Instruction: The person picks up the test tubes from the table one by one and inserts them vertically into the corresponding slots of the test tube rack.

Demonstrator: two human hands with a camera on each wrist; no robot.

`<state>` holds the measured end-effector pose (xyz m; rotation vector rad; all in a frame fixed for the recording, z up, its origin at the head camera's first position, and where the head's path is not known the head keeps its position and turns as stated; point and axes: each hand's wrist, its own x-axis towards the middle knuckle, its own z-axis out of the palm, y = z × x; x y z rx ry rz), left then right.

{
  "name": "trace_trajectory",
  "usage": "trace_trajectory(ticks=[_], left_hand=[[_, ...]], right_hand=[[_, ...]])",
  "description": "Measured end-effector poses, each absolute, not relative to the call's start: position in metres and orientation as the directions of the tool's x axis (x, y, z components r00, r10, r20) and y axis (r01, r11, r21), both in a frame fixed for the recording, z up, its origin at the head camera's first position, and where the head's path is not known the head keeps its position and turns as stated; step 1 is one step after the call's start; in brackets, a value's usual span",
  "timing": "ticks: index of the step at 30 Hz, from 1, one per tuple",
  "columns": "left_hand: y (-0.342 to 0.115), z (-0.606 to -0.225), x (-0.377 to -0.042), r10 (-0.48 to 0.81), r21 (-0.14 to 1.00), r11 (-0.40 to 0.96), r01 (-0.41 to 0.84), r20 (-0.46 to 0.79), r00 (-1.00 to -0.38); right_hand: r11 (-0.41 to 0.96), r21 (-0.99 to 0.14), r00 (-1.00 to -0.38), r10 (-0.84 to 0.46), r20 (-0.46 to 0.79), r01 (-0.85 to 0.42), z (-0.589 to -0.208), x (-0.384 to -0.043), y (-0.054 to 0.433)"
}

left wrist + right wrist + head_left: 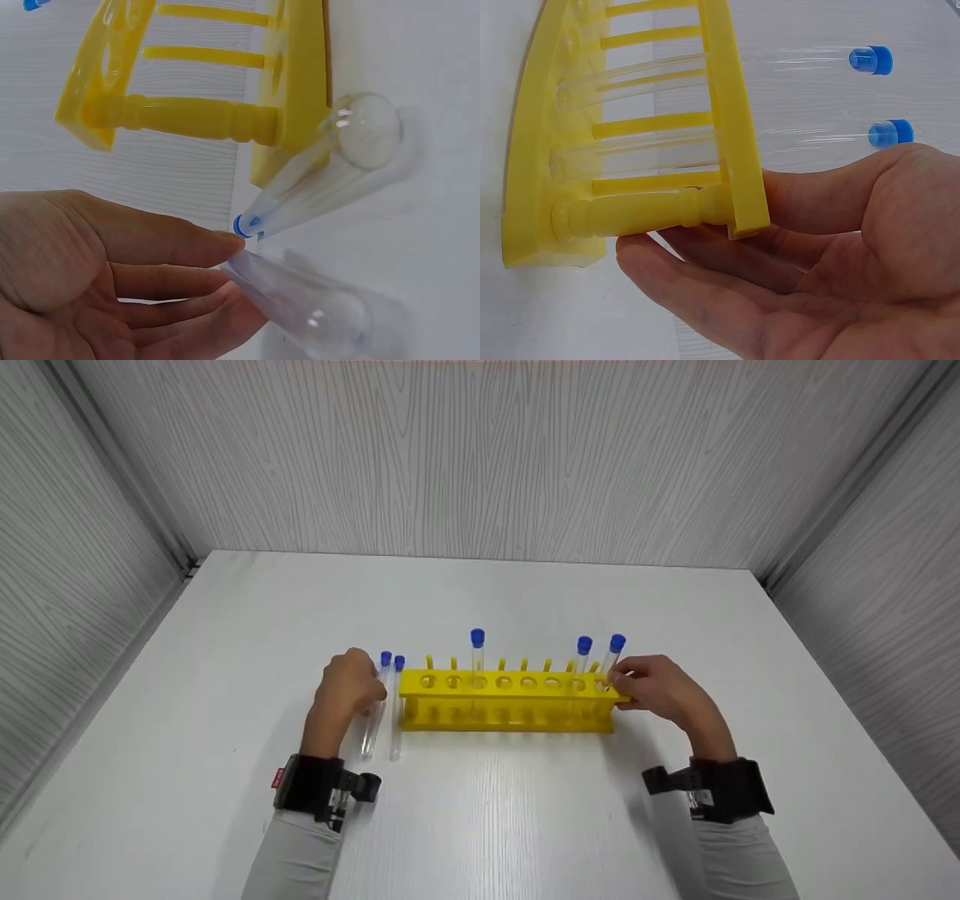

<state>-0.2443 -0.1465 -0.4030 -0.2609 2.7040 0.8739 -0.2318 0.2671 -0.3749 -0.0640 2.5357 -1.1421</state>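
Observation:
My left hand (347,684) pinches a clear test tube (304,307) between thumb and fingers. This tube has a blue cap and slants left of the yellow test tube rack (495,721). A second blue-capped tube (396,724) lies between that hand and the rack, its rounded bottom toward me. My right hand (660,690) grips the rack's right end, thumb above the top plate and fingers below it. Standing in the rack are three capped tubes: one left of the middle (478,652), and two near the right end, their blue caps (881,60) showing in the right wrist view.
The rack stands on a white table (495,817). A grey wood-grain panel (480,465) rises behind the table, with more panels at both sides. Short yellow pegs (502,664) stick up along the back of the rack.

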Motion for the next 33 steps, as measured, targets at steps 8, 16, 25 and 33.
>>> trace_trajectory(ticks=[8,16,25,33], left_hand=[[-0.149,-0.397,-0.24,-0.038,0.569,0.782,-0.253,-0.363,-0.931],[-0.15,-0.389,-0.236,0.018,0.611,0.76,-0.223,-0.362,-0.932],[-0.151,-0.383,-0.231,0.047,0.626,0.763,-0.162,-0.304,-0.951],[-0.151,-0.374,-0.229,0.074,0.641,0.756,-0.134,-0.288,-0.955]], right_hand=[[0.679,-0.726,-0.933,-0.183,-0.311,0.109,-0.374,-0.231,0.266],[0.687,-0.72,-0.933,-0.184,-0.308,0.102,-0.374,-0.231,0.266],[0.674,-0.73,-0.933,-0.179,-0.312,0.114,-0.373,-0.231,0.266],[0.68,-0.725,-0.934,-0.179,-0.308,0.109,-0.374,-0.231,0.266]])
